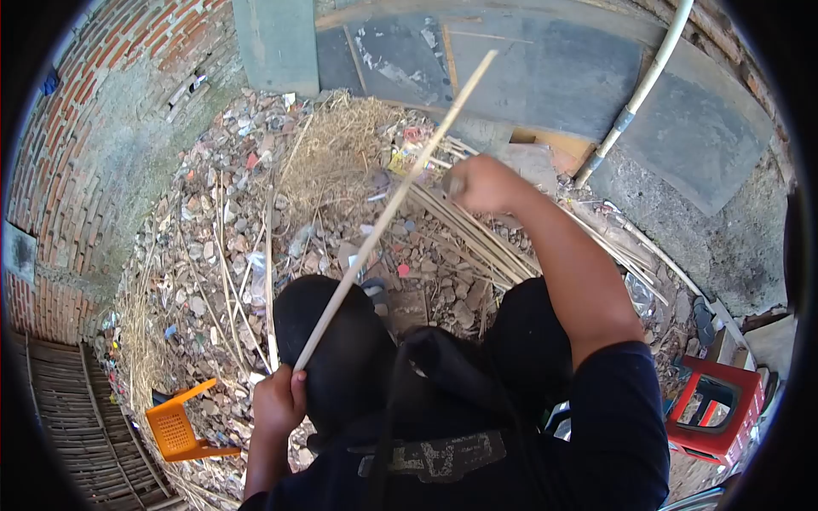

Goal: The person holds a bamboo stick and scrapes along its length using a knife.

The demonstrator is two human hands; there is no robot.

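Observation:
My left hand [279,400] grips the lower end of a long pale bamboo strip [395,203] beside my left knee. The strip slants up and away to the right, its far end raised in front of me. Just right of its upper half, my right hand [490,184] is closed in a fist, slightly blurred. A small brownish end [455,182] shows at the fist, but I cannot make out what it belongs to. Below that fist, a bundle of bamboo strips [477,232] lies on the ground.
Rubble and litter [200,281] cover the ground, with dry straw [336,149] ahead. An orange plastic chair [175,430] lies at left; a red plastic stool [716,409] is at right. A brick wall [111,111] and a pale pole [639,98] border the space.

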